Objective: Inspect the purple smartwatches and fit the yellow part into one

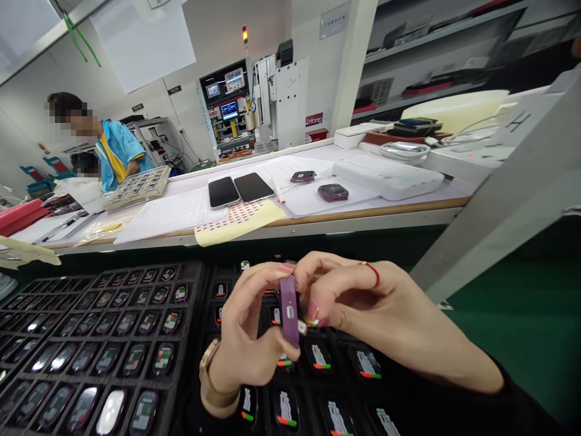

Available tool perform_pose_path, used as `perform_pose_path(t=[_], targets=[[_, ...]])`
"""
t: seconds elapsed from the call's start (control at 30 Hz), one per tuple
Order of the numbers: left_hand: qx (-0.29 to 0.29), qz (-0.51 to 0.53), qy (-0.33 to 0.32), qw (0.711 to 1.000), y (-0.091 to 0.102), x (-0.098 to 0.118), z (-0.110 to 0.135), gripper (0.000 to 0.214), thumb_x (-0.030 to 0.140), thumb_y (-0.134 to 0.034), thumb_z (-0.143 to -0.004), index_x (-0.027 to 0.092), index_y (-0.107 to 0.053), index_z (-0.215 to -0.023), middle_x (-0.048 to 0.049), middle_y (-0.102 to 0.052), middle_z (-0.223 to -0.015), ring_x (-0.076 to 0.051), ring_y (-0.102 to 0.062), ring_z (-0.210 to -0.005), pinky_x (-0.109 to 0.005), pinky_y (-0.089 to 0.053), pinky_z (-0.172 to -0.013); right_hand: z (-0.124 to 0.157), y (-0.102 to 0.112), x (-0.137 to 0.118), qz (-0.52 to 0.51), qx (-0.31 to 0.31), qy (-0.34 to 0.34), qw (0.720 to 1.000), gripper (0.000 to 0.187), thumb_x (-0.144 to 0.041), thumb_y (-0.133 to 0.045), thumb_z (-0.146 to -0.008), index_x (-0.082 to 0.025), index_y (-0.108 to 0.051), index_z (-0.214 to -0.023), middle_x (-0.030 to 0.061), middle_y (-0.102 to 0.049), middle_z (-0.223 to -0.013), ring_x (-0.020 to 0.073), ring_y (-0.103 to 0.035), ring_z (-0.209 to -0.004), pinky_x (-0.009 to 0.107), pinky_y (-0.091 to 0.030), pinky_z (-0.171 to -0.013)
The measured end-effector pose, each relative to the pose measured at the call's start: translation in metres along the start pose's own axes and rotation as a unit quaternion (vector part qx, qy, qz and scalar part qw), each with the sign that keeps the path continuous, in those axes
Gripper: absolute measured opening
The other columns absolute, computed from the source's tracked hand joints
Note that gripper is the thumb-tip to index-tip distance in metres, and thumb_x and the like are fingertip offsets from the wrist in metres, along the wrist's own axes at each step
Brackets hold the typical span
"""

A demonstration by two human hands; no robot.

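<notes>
My left hand (254,327) grips a small purple device (289,312) by its top and bottom edges, thumb below and fingers above. The device stands on edge, with a silver oval button on the side facing me. Close against its right side, my right hand (345,297) is closed in a pinch, the fingertips partly behind the device. A small pale, metallic-looking piece (302,327) shows under the right fingertips; I cannot make out what it is or whether it touches the device. Beneath both hands lies a dark tray (336,375) of similar devices with lit screens.
At left, a foam tray (186,339) holds rows of watch-like devices. On the shelf ahead lie two phones (224,192), a dotted yellow sheet (240,223), two purple devices (333,192) and a white box (388,175). A slanted post (494,175) stands right. A person (120,151) is behind the shelf.
</notes>
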State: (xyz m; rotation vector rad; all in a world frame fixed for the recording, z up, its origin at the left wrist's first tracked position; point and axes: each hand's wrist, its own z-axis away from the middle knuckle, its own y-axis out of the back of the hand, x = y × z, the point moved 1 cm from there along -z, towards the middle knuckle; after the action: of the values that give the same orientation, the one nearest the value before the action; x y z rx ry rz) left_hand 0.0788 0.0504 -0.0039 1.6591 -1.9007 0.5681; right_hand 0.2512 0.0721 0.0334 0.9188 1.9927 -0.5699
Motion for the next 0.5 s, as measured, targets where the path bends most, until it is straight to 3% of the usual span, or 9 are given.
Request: perform_pose_path(t=[0.2, 0.5], targets=[[0.004, 0.048, 0.038, 0.998, -0.0001, 0.0034, -0.0002, 0.044, 0.041, -0.077, -0.085, 0.027, -0.068, -0.126, -0.0076, -0.067, -0.119, -0.024, -0.066, -0.114, -0.032, -0.055, -0.101, 0.0011, 0.0054, 0.0009, 0.009, -0.041, 0.035, 0.998, 0.013, -0.017, -0.077, -0.093, -0.023, -0.081, -0.082, 0.0047, -0.067, -0.095, 0.0144, -0.069, -0.08, 0.021, -0.061, -0.072], [0.01, 0.137, 0.1, 0.985, 0.0026, 0.004, 0.0047, 0.048, 0.049, -0.076, -0.084, 0.027, -0.067, -0.126, -0.0071, -0.066, -0.123, -0.022, -0.068, -0.107, -0.03, -0.056, -0.098, 0.0045, 0.001, -0.0025, 0.057, -0.063, 0.103, 0.991, 0.026, -0.002, -0.069, -0.093, -0.024, -0.081, -0.091, 0.0018, -0.075, -0.104, 0.015, -0.074, -0.087, 0.02, -0.063, -0.081]])
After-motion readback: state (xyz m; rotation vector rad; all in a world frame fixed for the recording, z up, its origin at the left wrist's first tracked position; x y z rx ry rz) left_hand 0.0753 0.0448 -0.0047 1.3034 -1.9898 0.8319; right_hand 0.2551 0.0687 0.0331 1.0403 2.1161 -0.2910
